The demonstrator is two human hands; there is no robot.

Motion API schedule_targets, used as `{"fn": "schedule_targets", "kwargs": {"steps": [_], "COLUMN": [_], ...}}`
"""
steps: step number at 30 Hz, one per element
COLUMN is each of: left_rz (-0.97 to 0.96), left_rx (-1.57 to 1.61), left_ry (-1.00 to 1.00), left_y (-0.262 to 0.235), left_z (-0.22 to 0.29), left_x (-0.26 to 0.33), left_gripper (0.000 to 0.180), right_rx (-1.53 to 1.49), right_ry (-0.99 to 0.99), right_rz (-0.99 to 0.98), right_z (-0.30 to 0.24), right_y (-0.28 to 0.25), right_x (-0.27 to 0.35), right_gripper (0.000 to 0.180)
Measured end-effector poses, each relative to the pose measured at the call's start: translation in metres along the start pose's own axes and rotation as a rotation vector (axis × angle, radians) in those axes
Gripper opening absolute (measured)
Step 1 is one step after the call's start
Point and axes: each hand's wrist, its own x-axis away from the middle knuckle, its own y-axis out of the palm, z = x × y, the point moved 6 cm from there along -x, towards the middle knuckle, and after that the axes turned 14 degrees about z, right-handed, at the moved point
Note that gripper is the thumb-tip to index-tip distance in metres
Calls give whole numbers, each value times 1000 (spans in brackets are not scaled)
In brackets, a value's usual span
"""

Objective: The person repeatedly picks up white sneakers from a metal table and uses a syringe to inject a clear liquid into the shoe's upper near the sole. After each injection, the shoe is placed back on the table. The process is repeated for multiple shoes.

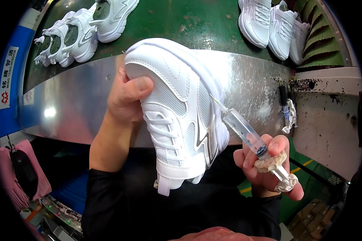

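A white sneaker [177, 104] with mesh panels, laces and a dark zigzag trim is held up in front of me, its toe pointing away. My left hand [126, 94] grips it at the toe end, thumb on the mesh upper and the other fingers hidden behind. In my right hand [269, 160] is a clear plastic syringe [245, 130] with a dark plunger seal and lumpy off-white wrapping at its flange and plunger end. The syringe's pointed tip meets the seam between upper and sole on the shoe's right side; whether liquid comes out cannot be made out.
Across the green conveyor belt [181, 26], several white sneakers [78, 38] stand at the far left and more white shoes [269, 24] at the far right. A shiny metal ledge [76, 104] runs before the belt. Pen-like tools [284, 102] with crumpled wrapping lie at its right end.
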Motion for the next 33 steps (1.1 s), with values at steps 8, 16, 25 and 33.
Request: {"fn": "schedule_targets", "kwargs": {"steps": [8,16,25,33], "left_rz": [41,-114,285,319], "left_rx": [42,138,131,-72], "left_ry": [-36,-86,-149,-221], "left_y": [-7,-12,-35,-57], "left_z": [-6,-11,-25,-20], "left_x": [-5,-16,-22,-23], "left_gripper": [39,49,53,54], "right_rx": [10,20,50,-52], "right_ry": [-3,182,52,31], "right_rz": [30,103,154,135], "right_z": [6,10,13,20], "right_y": [-16,-31,-46,-58], "right_x": [16,43,77,82], "right_gripper": [97,86,94,95]}}
